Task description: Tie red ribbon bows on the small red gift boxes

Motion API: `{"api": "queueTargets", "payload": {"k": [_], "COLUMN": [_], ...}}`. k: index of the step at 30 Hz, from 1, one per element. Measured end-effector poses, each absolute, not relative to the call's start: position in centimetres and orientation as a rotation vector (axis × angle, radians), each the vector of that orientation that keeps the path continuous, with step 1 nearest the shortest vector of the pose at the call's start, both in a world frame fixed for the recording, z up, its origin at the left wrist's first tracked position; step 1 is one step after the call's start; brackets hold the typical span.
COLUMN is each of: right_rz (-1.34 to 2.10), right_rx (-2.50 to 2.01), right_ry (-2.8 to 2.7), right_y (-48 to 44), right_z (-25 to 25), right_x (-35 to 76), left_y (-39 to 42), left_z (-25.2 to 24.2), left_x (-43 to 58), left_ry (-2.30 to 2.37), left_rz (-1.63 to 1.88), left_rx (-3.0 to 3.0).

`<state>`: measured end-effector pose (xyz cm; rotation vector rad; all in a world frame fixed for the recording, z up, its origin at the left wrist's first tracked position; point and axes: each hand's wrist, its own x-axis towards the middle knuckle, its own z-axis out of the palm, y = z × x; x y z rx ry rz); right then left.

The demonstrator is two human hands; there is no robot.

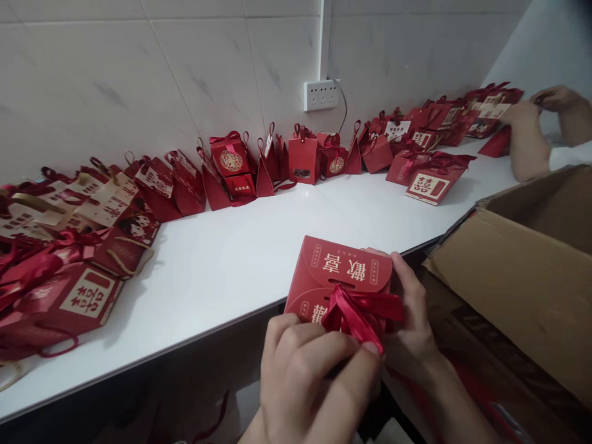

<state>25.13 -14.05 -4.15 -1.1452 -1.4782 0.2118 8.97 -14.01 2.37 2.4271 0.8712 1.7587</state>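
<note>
box (340, 268): held over table's (222, 265) near edge | right hand (411, 302): grip round box's side | left hand (319, 376): pinching ribbon (345, 305) | advice: steady box lightly, work ribbon gently

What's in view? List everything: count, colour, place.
Lettered cardboard gift box: one, red, in both hands
Shiny ribbon: one, red, on that box
Small cardboard gift boxes: many, mostly red, along countertop
Glossy countertop: one, white, below wall
Tiled wall: one, pale grey, behind
Plastic socket panel: one, white, on wall
Thin cable: one, dark, beside socket panel
Vertical trunking: one, white, above socket panel
Open cardboard carton: one, brown, right foreground
Blurred strip: one at least, red, below countertop
Other person's hands: two, bare, far right
Left hand: one, bare, on ribbon
Right hand: one, bare, on lettered box
</note>
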Motion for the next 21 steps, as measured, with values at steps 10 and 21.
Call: {"api": "queueTargets", "payload": {"k": [10, 21], "right_rz": [0.164, 0.287], "right_rx": [-1.188, -1.211], "right_ry": [-1.62, -1.693], "right_y": [-14.4, -13.8], "right_z": [-3.3, -3.8], "right_x": [25.5, 25.1], "left_y": [-10.5, -9.4], "left_z": [2.5, 2.2], "left_x": [6.6, 4.6], "left_ry": [1.048, 0.985], "left_rz": [1.49, 1.296], "left_rx": [1.721, 1.924]}}
